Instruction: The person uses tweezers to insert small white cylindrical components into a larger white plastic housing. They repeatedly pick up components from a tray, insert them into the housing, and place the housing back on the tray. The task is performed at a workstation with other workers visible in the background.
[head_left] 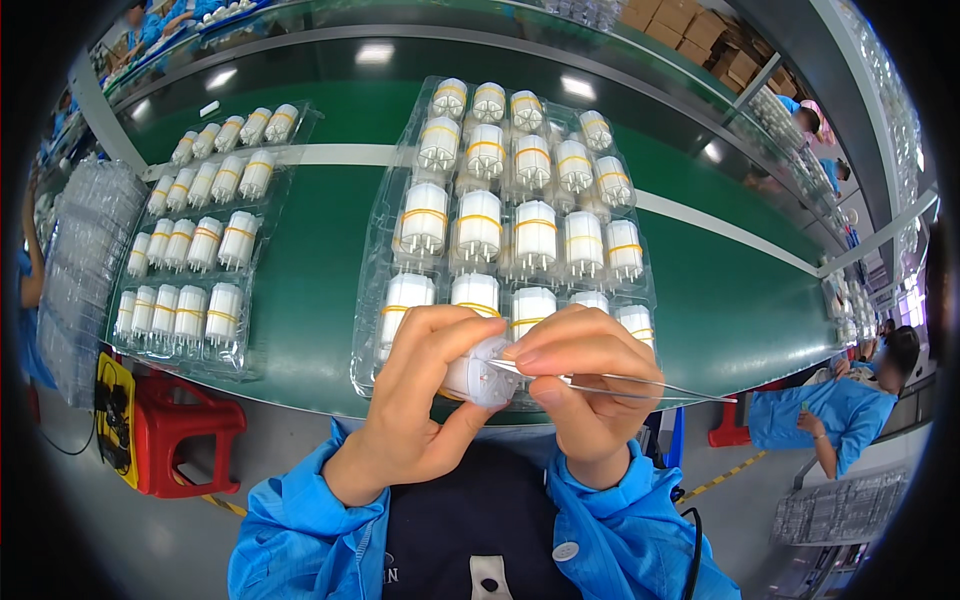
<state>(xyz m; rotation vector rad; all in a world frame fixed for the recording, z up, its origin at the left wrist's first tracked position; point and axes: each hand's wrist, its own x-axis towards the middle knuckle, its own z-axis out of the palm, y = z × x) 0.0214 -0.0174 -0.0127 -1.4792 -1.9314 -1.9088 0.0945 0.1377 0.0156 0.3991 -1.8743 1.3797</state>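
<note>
We find, at lower centre of the frame, the left hand [412,405] pinching a white plug [484,382]; the right hand [588,412] pinches metal tweezers [690,393] against or just beside it.

The left hand [415,410] grips a white cylindrical housing [482,382] by its sides, while the right hand [590,370] pinches metal tweezers [712,397] against its end face. Behind, on a green tabletop [320,250], 2 clear plastic trays [385,250] hold banded white housings [479,225] with metal prongs: the left tray shows 4 rows of 5. A red plastic stool [190,430] stands at left; a blue-clad co-worker [830,415] sits at right.
</note>
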